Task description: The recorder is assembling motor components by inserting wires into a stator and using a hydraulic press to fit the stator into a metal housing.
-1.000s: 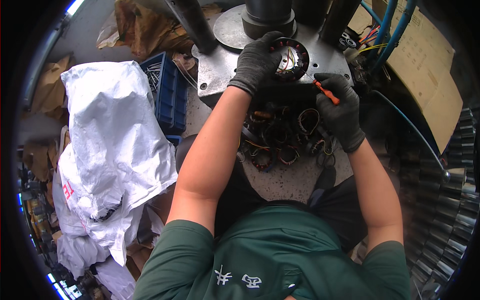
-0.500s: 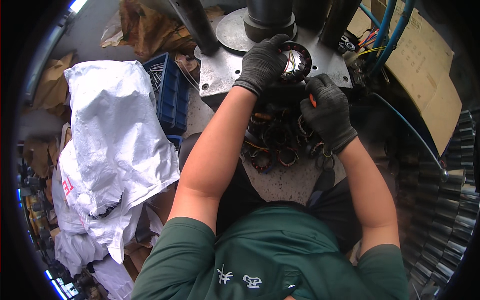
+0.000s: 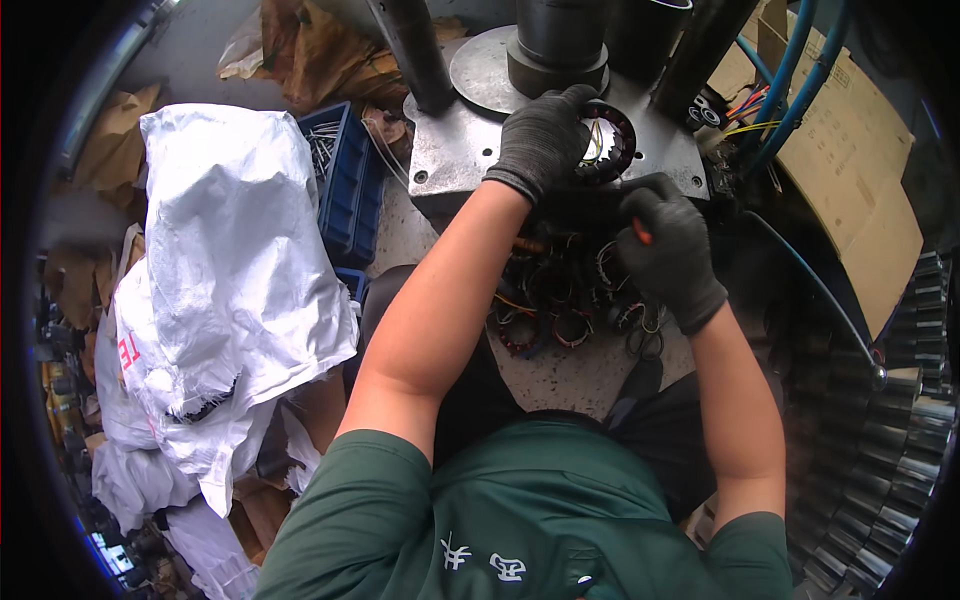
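In a dark knit glove, my left hand (image 3: 545, 145) grips the left side of a ring-shaped motor stator (image 3: 627, 140) with dark windings and thin coloured wires inside. The stator is at the front of the metal press plate (image 3: 450, 150), near the round ram. Also gloved, my right hand (image 3: 672, 250) is closed in a fist below and right of the stator, apart from it. A small orange-red piece of a tool (image 3: 641, 232) shows between its fingers; the rest is hidden. Under the plate's front edge lie several similar wound stators (image 3: 572, 328) on the floor.
Steel press columns (image 3: 415, 50) flank the ram (image 3: 557, 50). A blue bin (image 3: 350, 210) of metal pins and a white woven sack (image 3: 235, 230) stand left. Blue hoses (image 3: 800, 90), cardboard (image 3: 850, 170), a thin lever (image 3: 825, 290) and stacked metal cylinders (image 3: 900, 430) are on the right.
My right hand has drawn down and away from the stator, widening the gap. My left hand keeps its grip on the stator. The whole view has shifted slightly.
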`<control>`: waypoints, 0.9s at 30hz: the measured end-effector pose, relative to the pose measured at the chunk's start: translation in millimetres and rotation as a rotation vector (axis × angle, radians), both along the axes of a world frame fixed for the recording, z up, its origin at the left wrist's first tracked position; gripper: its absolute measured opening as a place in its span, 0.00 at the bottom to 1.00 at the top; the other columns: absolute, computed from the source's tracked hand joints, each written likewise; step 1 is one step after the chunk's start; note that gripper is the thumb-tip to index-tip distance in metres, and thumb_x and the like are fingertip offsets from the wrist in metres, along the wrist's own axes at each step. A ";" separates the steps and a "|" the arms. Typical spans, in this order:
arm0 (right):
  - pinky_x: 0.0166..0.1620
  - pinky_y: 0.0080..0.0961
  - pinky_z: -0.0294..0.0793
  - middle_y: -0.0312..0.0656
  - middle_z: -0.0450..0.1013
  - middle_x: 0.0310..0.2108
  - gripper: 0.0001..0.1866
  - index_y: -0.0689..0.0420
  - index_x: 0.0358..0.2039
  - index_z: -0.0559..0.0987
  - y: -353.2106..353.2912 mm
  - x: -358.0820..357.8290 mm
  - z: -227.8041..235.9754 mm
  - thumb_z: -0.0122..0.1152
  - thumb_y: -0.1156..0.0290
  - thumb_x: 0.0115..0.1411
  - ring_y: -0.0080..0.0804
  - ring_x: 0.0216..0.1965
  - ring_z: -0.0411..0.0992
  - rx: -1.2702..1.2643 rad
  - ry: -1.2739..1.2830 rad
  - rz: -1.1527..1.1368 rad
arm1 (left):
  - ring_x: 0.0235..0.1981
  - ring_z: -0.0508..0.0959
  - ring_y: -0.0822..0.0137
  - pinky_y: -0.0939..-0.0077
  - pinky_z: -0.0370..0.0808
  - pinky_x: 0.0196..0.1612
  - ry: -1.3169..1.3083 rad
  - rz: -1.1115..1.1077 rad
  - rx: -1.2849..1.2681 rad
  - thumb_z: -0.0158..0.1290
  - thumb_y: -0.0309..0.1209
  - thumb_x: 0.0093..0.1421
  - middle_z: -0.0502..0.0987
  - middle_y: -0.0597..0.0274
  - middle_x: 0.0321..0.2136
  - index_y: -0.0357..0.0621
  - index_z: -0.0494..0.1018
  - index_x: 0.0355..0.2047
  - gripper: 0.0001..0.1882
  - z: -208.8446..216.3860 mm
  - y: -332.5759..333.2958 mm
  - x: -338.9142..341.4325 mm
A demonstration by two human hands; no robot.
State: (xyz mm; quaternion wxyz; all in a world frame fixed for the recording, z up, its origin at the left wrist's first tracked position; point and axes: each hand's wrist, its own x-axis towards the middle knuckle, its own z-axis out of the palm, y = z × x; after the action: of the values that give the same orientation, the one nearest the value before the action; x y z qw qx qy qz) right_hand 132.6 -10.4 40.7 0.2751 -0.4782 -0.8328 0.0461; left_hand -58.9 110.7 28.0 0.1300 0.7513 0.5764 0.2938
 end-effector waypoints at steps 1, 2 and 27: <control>0.45 0.42 0.81 0.49 0.78 0.42 0.11 0.58 0.36 0.81 -1.7 4.4 0.9 0.63 0.78 0.49 0.51 0.42 0.80 0.017 0.165 0.030 | 0.52 0.84 0.50 0.55 0.80 0.58 -0.002 0.007 -0.002 0.59 0.36 0.63 0.84 0.51 0.50 0.58 0.76 0.63 0.26 -2.6 3.6 -2.7; 0.44 0.40 0.80 0.49 0.78 0.41 0.12 0.59 0.36 0.80 -2.5 7.3 1.6 0.63 0.81 0.49 0.51 0.41 0.80 0.032 0.331 0.060 | 0.52 0.84 0.50 0.55 0.80 0.57 -0.044 0.008 -0.021 0.59 0.36 0.63 0.85 0.50 0.49 0.57 0.77 0.62 0.25 -4.9 7.6 -6.0; 0.54 0.34 0.79 0.49 0.79 0.49 0.15 0.60 0.41 0.80 7.8 18.6 -30.0 0.63 0.85 0.52 0.46 0.49 0.81 0.015 0.471 0.066 | 0.52 0.85 0.49 0.57 0.80 0.58 -0.145 -0.017 -0.016 0.57 0.34 0.63 0.85 0.49 0.49 0.57 0.78 0.61 0.25 -13.8 13.9 -8.4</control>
State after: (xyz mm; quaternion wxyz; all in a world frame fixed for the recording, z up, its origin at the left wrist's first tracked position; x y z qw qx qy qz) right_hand 151.2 -2.6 10.8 0.4638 -0.4247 -0.7610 0.1593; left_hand -67.3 124.6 14.2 0.1799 0.7318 0.5616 0.3417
